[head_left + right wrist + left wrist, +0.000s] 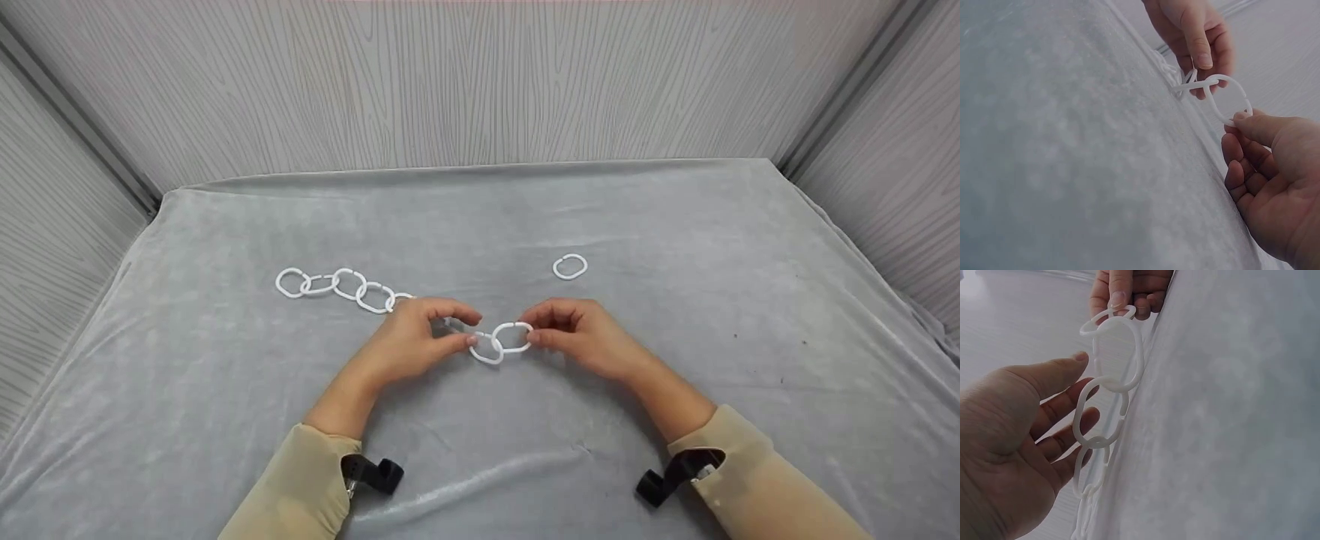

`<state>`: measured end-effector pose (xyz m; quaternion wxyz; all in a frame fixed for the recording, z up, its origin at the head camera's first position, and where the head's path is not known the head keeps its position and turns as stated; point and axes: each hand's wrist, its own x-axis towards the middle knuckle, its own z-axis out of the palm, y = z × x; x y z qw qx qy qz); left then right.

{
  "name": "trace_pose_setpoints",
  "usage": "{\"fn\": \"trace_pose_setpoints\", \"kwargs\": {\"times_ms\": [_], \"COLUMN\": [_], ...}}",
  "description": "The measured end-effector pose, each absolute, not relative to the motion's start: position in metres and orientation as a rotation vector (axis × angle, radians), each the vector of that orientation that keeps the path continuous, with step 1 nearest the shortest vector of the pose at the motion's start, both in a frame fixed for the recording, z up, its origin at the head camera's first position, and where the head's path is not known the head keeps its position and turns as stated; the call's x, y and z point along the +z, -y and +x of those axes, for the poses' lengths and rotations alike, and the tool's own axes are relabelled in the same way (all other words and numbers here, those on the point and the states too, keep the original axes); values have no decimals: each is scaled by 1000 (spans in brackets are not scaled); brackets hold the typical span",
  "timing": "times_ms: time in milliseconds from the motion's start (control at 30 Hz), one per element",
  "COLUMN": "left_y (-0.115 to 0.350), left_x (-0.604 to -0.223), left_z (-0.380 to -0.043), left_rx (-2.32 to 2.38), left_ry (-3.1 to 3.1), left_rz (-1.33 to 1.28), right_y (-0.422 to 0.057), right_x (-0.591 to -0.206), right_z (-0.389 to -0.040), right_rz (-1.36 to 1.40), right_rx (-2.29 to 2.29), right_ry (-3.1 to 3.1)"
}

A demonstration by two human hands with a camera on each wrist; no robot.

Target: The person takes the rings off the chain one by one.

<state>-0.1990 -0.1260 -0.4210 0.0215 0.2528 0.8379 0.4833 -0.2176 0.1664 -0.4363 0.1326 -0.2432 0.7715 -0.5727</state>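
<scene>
My right hand pinches the end white plastic ring between thumb and forefinger. This oval ring has a small gap in its side and hooks through the neighbouring ring of a chain. My left hand is beside the chain, its thumb and fingers spread on either side of the rings. The thumb stands apart from the rings in the left wrist view. From there the chain runs off to the left along the cloth, and the left hand hides part of it.
A single loose white ring lies on the cloth beyond my right hand. Grey velvety cloth with some creases covers the table. Wood-patterned panels stand behind it and at both sides. Each wrist wears a black camera mount.
</scene>
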Motion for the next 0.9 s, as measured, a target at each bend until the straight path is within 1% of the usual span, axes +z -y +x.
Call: {"fn": "trace_pose_setpoints", "kwargs": {"times_ms": [900], "left_y": [122], "left_x": [-426], "left_z": [-198], "left_rx": [1372], "left_ry": [-2616], "left_rz": [793], "right_y": [-167], "right_x": [-438], "right_z": [-217], "right_rz": [-704], "right_rx": [-1647], "right_ry": [-2250]}}
